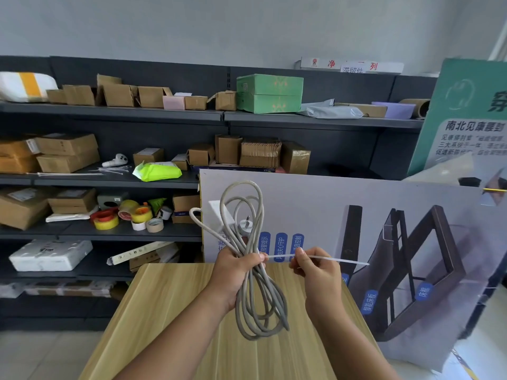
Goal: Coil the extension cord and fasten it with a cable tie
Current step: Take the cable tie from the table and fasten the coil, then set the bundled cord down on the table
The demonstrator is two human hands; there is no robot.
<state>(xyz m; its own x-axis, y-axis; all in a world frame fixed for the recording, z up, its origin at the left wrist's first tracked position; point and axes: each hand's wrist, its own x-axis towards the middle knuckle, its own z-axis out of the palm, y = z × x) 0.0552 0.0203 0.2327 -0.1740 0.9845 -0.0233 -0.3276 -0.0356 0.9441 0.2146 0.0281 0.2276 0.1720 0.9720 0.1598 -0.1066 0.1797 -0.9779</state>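
The coiled extension cord [248, 259] is being clamped at its waist by the left hand [236, 272] above the table [170, 311]; at three o'clock, the cable tie [323, 259] is being pinched by the right hand [318, 272]. The tie is best threaded snugly around all strands.

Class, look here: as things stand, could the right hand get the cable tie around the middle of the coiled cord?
Probably yes: the right hand already pinches the cable tie beside the cord, with nothing between them.
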